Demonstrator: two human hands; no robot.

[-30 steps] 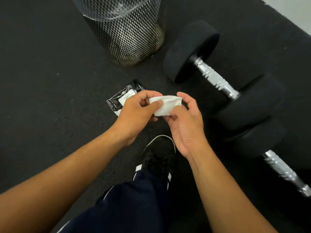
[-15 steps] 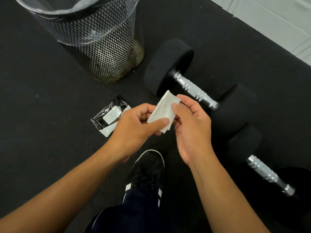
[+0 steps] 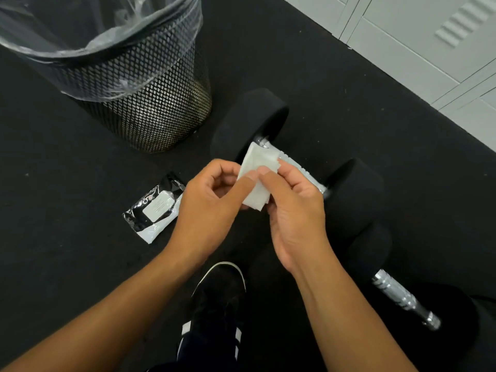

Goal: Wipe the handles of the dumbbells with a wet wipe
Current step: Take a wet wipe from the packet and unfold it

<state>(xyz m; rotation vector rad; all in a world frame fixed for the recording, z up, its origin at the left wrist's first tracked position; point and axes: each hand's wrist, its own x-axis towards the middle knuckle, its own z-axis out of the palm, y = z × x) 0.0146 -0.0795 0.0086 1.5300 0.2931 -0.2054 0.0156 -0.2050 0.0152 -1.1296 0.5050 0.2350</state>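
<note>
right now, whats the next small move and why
Probably unfold the wipe: both the left hand and right hand pinch it folded, above the nearer end of the dumbbell, whose handle it has not yet touched.

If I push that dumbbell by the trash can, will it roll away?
Probably a little. The far dumbbell has round black ends, so a sideways push could roll it. It looks thick and solid with a metal handle, so it is likely heavy and hard to budge. The dark floor looks rough, which should slow it.
</note>
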